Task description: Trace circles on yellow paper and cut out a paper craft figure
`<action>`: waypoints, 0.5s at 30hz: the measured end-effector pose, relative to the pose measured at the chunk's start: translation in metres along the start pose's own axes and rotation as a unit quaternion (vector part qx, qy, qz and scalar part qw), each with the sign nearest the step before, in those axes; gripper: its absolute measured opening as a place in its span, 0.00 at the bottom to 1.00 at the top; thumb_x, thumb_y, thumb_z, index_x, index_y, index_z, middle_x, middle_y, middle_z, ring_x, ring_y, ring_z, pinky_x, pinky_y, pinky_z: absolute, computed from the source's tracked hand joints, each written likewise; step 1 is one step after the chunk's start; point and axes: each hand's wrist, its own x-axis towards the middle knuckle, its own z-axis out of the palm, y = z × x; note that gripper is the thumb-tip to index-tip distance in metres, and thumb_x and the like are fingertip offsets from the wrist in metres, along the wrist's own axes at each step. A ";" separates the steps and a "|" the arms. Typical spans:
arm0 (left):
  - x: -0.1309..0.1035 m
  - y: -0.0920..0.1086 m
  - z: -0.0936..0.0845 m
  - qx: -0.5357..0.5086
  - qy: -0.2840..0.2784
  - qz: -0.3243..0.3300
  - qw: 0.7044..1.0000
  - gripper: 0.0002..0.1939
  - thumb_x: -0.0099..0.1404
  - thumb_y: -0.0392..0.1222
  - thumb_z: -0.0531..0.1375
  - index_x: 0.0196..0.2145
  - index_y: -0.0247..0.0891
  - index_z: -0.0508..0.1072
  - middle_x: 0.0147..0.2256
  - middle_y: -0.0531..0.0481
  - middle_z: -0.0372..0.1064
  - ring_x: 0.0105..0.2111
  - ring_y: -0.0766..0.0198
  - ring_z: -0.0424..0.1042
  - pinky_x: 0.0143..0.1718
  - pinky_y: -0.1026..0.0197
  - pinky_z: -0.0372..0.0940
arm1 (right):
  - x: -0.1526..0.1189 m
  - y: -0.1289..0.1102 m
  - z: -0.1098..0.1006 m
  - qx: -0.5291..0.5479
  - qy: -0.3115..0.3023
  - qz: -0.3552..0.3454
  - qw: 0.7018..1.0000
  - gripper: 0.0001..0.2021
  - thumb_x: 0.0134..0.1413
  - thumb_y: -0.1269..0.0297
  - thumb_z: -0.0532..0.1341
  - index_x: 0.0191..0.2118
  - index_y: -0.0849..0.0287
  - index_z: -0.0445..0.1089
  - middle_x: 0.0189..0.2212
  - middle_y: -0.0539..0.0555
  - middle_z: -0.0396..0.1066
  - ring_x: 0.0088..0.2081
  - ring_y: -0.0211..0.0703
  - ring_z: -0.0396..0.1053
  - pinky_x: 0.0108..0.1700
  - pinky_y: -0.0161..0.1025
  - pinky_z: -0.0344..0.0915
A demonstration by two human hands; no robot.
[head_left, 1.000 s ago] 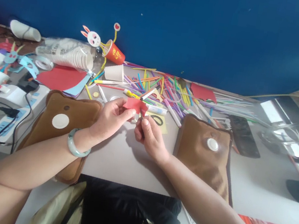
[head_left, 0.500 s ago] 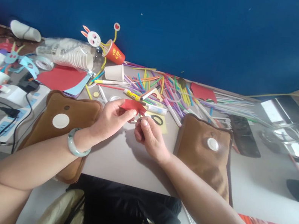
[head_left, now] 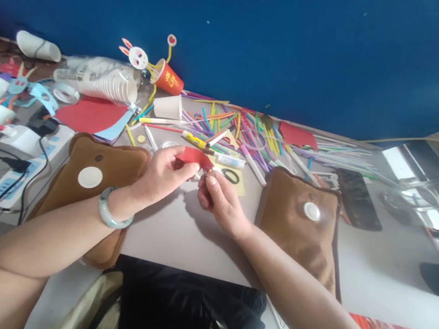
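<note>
My left hand (head_left: 167,175), with a pale green bangle (head_left: 112,214) on its wrist, pinches a small piece of red paper (head_left: 194,156) between thumb and fingers above the table. Close on its right, my right hand (head_left: 220,195) is closed round small scissors (head_left: 206,173). Their dark blades show at the paper's lower right edge, while the handles are mostly hidden by my fingers. Beneath and behind my hands lie a yellow sheet (head_left: 246,185), a black oval ring (head_left: 231,176) and a white capped marker (head_left: 228,161).
Brown cushioned pads flank my hands, one left (head_left: 110,160) and one right (head_left: 297,228). Loose coloured straws (head_left: 250,130) spread along the blue wall. An orange cup with a rabbit face (head_left: 170,79) stands there. A power strip (head_left: 9,185) with cables lies left, a black phone (head_left: 359,199) right.
The red paper has tilted slightly, its right end lower, and the scissor blades show less. Both hands stay almost in place.
</note>
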 end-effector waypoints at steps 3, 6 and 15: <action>-0.001 0.000 0.000 0.003 0.001 -0.001 1.000 0.04 0.59 0.36 0.62 0.31 0.35 0.78 0.24 0.54 0.73 0.25 0.69 0.71 0.28 0.68 0.67 | 0.000 0.000 0.000 0.001 0.000 -0.002 1.000 0.22 0.68 0.42 0.51 0.35 0.57 0.61 0.19 0.43 0.58 0.20 0.32 0.51 0.23 0.33 0.50; -0.001 0.000 0.001 0.002 0.003 0.005 1.000 0.03 0.59 0.36 0.62 0.31 0.35 0.77 0.23 0.55 0.72 0.24 0.69 0.70 0.28 0.68 0.67 | 0.000 0.000 0.000 0.001 0.000 0.000 1.000 0.21 0.68 0.43 0.51 0.35 0.57 0.61 0.19 0.44 0.58 0.20 0.32 0.51 0.23 0.34 0.50; -0.001 -0.003 -0.001 0.011 0.006 0.034 0.999 0.04 0.62 0.39 0.62 0.31 0.36 0.76 0.26 0.53 0.72 0.27 0.68 0.71 0.31 0.67 0.67 | -0.001 0.000 0.001 0.014 0.005 0.000 1.000 0.21 0.68 0.43 0.52 0.35 0.57 0.61 0.19 0.43 0.57 0.20 0.32 0.51 0.23 0.33 0.50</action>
